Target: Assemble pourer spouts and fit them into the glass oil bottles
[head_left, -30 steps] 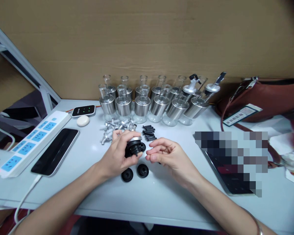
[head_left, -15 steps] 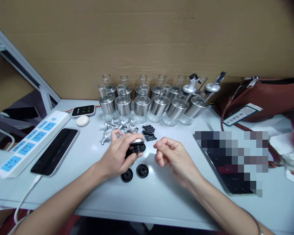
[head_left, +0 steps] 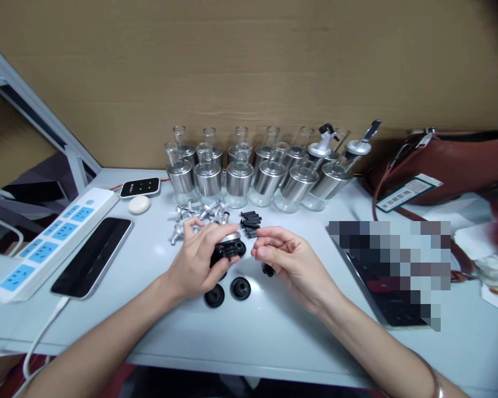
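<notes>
My left hand (head_left: 195, 260) grips a bottle pourer (head_left: 229, 246), with its silver cap up and black ribbed stopper down. To its right, my right hand (head_left: 292, 265) has thumb and fingertips together in a pinch; anything between them is too small or hidden to make out. Partly beneath this hand lies a small black part (head_left: 268, 270). Round black stoppers (head_left: 240, 288) rest on the table below the left hand, others partly hidden behind it. Beyond the hands are a heap of silver spouts (head_left: 207, 210) and a bunch of black levers (head_left: 251, 221).
Glass bottles with metal sleeves (head_left: 239, 178) stand in rows at the back; two at the right carry pourers. A power strip (head_left: 45, 243), phone (head_left: 93, 257), white round case (head_left: 139, 205) and small router (head_left: 140, 188) lie left. A tablet (head_left: 382, 276) and brown bag (head_left: 452, 166) are right.
My right hand has moved slightly left, nearer the pourer, and its fingers have straightened. A small black part now shows under it. My left hand keeps hold of the pourer, slightly lower.
</notes>
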The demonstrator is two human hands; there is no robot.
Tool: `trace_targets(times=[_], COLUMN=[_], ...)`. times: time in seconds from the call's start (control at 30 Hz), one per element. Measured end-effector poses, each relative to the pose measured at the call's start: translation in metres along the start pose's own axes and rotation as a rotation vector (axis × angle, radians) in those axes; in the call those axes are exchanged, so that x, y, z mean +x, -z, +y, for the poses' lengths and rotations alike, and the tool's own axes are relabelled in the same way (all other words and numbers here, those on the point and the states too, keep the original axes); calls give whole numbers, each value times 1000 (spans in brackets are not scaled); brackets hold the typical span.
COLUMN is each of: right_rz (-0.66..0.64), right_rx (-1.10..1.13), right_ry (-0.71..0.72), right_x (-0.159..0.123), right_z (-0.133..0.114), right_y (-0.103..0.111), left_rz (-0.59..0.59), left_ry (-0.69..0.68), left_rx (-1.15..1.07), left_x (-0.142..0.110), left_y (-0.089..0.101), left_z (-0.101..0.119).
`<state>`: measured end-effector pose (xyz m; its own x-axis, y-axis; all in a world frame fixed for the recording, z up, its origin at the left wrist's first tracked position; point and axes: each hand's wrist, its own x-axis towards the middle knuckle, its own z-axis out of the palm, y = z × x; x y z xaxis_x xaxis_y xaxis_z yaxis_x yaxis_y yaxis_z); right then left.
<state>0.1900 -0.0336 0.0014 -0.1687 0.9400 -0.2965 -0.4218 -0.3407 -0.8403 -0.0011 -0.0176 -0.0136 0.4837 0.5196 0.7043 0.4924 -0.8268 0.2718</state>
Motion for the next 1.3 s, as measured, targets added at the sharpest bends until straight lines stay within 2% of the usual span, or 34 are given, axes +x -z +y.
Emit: trace_targets(times=[0.4,0.6,0.73,0.9,1.0,1.3], right_rz=[55,-20,-10,-8,-12,-30], right_rx=[-140,-29,-8,39,-16,-292], right_ry=[52,80,71,22,26,219], right_x=[1,0,2,4,6,0], right_z=[-1,-3,-6,-6,-4,-4], right_y=[3,3,4,5,7,5], left_rz=[-7,-41,-36,-92,-121,-118], left_ry=[31,34,6,14,21,30], left_rx=[5,-7,-15,-8,-5,17], left_x=[0,1,1,0,1,2], left_y=[-2,-1,-1,0,1,1], left_z=[0,2,1,1,2,2])
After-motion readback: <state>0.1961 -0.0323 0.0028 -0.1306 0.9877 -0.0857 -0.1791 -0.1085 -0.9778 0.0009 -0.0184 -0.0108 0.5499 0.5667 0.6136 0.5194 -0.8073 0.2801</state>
